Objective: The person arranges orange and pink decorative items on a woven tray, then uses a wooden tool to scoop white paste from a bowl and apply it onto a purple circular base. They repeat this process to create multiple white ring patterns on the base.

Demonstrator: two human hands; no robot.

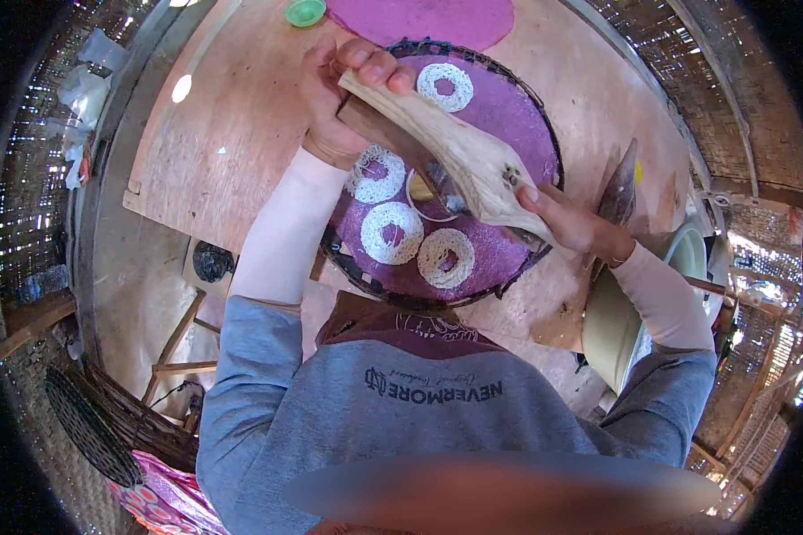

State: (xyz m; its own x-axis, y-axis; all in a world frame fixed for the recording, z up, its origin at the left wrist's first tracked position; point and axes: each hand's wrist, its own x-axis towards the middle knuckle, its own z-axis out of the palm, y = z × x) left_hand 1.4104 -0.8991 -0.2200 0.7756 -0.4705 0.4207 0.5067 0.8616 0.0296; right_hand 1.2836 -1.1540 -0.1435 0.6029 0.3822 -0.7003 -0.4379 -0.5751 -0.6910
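Both my hands hold a wooden hand press [459, 147], a thick pale beam with a darker board along its underside, slanting over a round tray. My left hand [352, 102] has its fingers curled over the far-left end. At the near-right end, my right hand [575, 223] grips with the thumb on top. Purple cloth [513, 107] covers the tray, inside a dark woven rim [558, 156]. Several white rings of thin strands, one of them a lacy ring [392, 234], lie on the cloth. Beneath the press, a partly hidden round shape has a yellowish middle.
The tray rests on a broad wooden tabletop [232, 134]. Beyond it lie a pink-purple round sheet [428, 20] and a small green bowl [305, 12]. A large pale tub [611, 312] stands near my right forearm. At left is a dark bundle [212, 261].
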